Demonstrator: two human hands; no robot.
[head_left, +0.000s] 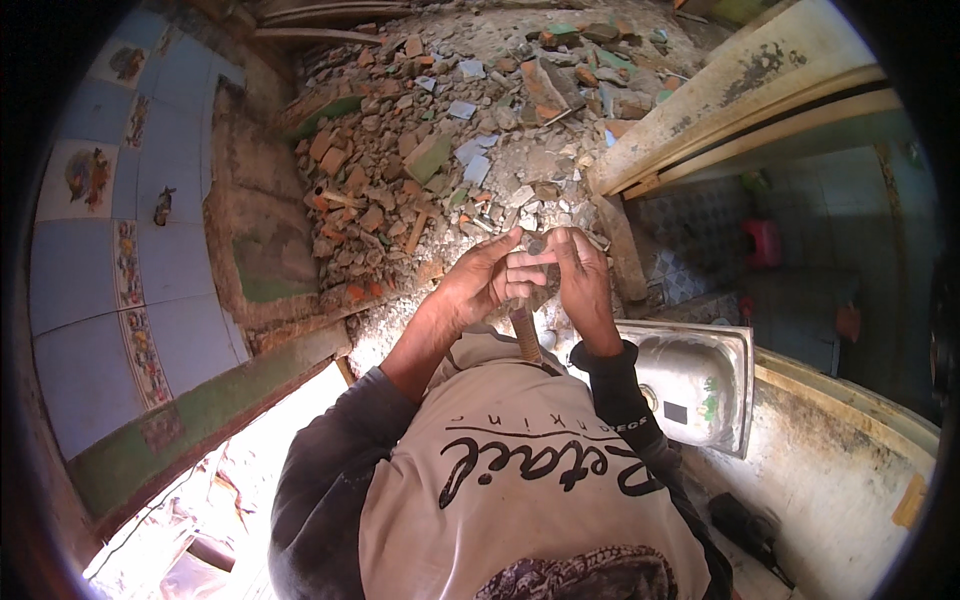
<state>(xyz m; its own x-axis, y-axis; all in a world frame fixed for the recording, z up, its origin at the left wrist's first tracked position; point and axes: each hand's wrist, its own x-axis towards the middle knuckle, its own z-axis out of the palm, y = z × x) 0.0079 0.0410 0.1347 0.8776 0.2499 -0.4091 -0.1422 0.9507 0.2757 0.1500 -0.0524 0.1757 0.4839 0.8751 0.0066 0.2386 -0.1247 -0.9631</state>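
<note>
Gripping a ribbed rusty rod (524, 332), left hand (487, 282) and right hand (581, 282) meet above brick rubble (440, 160).

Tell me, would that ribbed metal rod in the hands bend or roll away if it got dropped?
The ribbed metal rod looks like steel bar, so probably stiff and heavy for its size. Its ridges likely stop slipping where the left hand and right hand meet. Dropped on the brick rubble, it would probably lodge, not roll.
</note>
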